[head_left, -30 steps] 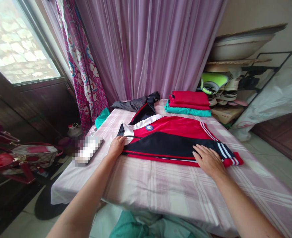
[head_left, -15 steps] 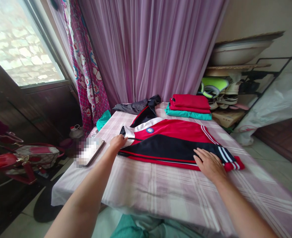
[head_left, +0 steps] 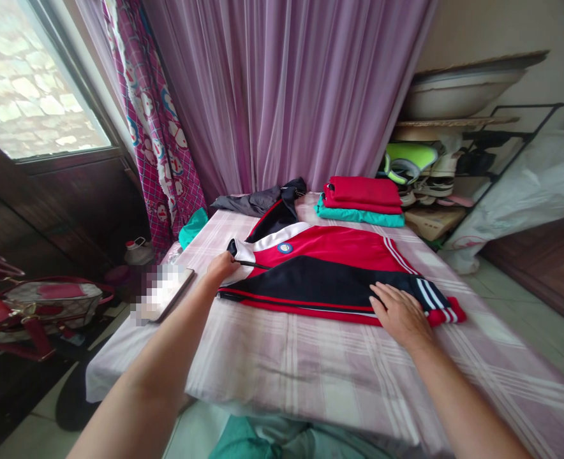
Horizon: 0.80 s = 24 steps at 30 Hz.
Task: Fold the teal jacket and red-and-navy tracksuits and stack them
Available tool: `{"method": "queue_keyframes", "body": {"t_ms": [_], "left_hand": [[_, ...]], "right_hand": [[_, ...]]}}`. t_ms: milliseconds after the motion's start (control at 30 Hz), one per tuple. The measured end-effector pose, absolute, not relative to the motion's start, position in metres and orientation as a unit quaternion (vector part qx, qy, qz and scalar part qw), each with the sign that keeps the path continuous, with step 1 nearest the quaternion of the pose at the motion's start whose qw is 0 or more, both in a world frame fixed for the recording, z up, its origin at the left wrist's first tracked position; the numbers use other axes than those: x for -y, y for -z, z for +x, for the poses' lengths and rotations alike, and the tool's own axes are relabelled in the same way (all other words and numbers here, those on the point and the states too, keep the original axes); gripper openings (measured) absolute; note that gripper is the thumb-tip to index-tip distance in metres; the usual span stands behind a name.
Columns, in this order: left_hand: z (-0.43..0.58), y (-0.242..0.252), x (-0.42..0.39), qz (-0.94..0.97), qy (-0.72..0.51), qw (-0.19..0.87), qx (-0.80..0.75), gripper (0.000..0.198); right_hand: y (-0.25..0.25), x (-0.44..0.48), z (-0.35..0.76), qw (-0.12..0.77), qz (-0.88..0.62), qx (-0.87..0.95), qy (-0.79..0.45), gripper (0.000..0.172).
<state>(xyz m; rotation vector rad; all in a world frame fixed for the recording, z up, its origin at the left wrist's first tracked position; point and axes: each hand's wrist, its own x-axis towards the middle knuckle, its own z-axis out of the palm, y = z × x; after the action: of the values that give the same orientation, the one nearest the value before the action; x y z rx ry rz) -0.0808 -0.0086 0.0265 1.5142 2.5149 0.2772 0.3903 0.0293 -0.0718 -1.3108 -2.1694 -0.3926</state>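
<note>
A red, black and white tracksuit jacket [head_left: 311, 280] lies sideways across the table, its near sleeve laid along the body and its far sleeve reaching toward the back. My left hand [head_left: 222, 268] is closed on the white collar part at the jacket's left end, beside the black zip edge. At the other end my right hand [head_left: 401, 312] rests flat with fingers stretched over the black sleeve, close to the white-striped cuff. A round blue badge [head_left: 284, 248] shows on the chest.
Folded red clothes [head_left: 365, 193] sit on a folded teal garment [head_left: 358, 215] at the back right. A dark grey garment [head_left: 248, 203] lies at the back left. A phone [head_left: 170, 294] is near the left edge. A shoe rack [head_left: 454, 172] stands to the right.
The whole view has shifted slightly, moving the scene a little left and up. My left hand keeps its hold on the collar, and my right hand stays flat on the sleeve.
</note>
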Motion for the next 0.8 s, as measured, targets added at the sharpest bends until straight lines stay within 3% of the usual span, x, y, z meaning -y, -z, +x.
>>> {"method": "queue_keyframes", "body": {"t_ms": [400,667,800], "left_hand": [[-0.082,-0.032,0.002,0.449,-0.099,0.088,-0.884,0.029],[-0.106,-0.038,0.004,0.462,-0.032,0.086,-0.882,0.035],[-0.109,-0.040,-0.008,0.489,-0.065,0.121,-0.861,0.046]], "right_hand": [[0.062,-0.015,0.374,0.275,-0.491,0.816,0.134,0.036],[0.050,-0.007,0.368,0.266,-0.486,0.820,0.143,0.036],[0.050,-0.007,0.364,0.265,-0.488,0.821,0.134,0.035]]}}
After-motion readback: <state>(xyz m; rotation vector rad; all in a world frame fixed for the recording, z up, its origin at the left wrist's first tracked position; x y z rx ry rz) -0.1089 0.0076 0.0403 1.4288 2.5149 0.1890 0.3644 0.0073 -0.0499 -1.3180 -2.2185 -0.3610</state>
